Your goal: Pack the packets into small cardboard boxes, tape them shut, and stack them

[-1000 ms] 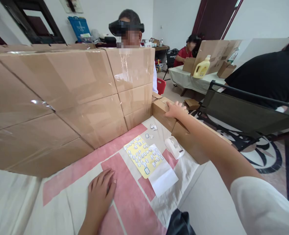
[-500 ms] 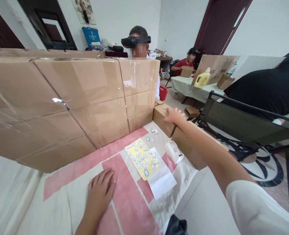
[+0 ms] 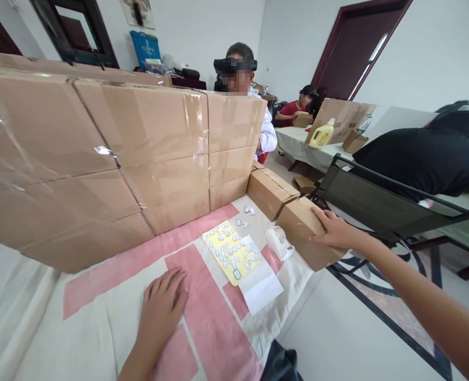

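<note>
Here, left hand [image 3: 163,297] rests loosely curled on cloth [image 3: 214,317], right hand [image 3: 330,228] spread over box [image 3: 301,233]

No legible text, print on blue bag [image 3: 144,47] too small

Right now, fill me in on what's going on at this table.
The right hand rests on the nearer cardboard box at the right, while the left hand lies on the pink-and-white cloth. Between them are an overlapping yellow sheet and white sheet, with a white dispenser beside the box. Another person is beyond the taped wall of boxes.
</note>
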Demonstrator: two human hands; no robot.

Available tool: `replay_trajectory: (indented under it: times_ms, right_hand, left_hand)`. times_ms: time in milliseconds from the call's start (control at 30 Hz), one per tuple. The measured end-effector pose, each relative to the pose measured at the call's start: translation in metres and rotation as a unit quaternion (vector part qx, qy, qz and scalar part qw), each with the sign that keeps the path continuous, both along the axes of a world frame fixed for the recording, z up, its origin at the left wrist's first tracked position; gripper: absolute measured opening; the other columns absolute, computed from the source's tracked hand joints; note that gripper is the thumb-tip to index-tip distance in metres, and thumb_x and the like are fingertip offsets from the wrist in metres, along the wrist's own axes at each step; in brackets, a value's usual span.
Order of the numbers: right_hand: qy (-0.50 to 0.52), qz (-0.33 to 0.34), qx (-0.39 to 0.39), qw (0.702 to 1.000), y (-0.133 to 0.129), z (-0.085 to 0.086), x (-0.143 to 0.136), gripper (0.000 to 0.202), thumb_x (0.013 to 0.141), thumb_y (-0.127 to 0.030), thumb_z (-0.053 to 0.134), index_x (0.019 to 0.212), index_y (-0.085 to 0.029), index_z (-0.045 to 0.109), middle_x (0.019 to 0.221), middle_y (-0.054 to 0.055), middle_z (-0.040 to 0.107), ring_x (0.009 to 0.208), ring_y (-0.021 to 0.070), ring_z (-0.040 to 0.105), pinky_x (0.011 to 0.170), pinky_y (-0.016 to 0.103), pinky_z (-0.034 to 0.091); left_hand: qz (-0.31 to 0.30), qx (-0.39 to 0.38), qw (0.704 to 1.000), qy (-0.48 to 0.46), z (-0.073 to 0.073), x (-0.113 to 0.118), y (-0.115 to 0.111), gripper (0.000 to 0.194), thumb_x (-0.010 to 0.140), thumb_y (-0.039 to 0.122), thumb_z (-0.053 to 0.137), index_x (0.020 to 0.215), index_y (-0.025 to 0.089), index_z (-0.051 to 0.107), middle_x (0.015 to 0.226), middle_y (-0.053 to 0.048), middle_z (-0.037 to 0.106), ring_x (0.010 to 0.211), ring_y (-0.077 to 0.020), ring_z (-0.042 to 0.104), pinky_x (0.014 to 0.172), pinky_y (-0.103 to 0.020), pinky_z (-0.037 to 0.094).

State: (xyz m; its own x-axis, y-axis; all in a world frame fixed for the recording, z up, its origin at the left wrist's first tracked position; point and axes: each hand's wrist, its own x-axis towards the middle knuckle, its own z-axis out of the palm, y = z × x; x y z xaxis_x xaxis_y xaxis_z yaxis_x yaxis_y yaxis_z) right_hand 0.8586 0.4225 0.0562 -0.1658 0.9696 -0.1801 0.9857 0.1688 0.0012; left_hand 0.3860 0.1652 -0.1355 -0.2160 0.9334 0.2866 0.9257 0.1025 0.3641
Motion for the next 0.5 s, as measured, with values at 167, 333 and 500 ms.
replay_trajectory:
  times_ms: [167, 333, 500]
  right_hand:
    - [-0.036, -0.025, 0.078, 0.996, -0.015, -0.01, -0.035, 0.099, 0.081, -0.063, 0.06, 0.167, -0.028, 0.026, 0.156, 0.023, 0.042, 0.134, 0.0504, 0.046, 0.101, 0.067, 0.045]
    - [-0.035, -0.024, 0.075, 0.996, -0.003, -0.006, -0.051, 0.097, 0.083, -0.064, 0.058, 0.166, -0.027, 0.027, 0.154, 0.022, 0.043, 0.133, 0.0477, 0.048, 0.102, 0.066, 0.045]
    - [-0.022, -0.019, 0.097, 0.995, 0.001, -0.011, -0.052, 0.09, 0.086, -0.066, 0.056, 0.164, -0.028, 0.031, 0.155, 0.022, 0.043, 0.136, 0.047, 0.047, 0.104, 0.065, 0.045]
  left_hand:
    - [0.001, 0.018, 1.0, -0.001, -0.003, 0.001, -0.002, 0.039, 0.1, 0.04, 0.042, 0.126, 0.029, 0.069, 0.139, -0.005, 0.068, 0.125, -0.0259, 0.06, 0.111, -0.046, 0.036]
    - [-0.005, 0.026, 1.0, -0.01, -0.007, 0.001, -0.004, 0.037, 0.099, 0.038, 0.044, 0.126, 0.029, 0.069, 0.139, -0.005, 0.068, 0.126, -0.0258, 0.059, 0.112, -0.045, 0.036]
    - [-0.008, 0.017, 1.0, -0.024, -0.002, 0.002, -0.003, 0.037, 0.097, 0.034, 0.047, 0.126, 0.028, 0.069, 0.14, -0.005, 0.067, 0.126, -0.0265, 0.059, 0.112, -0.047, 0.037]
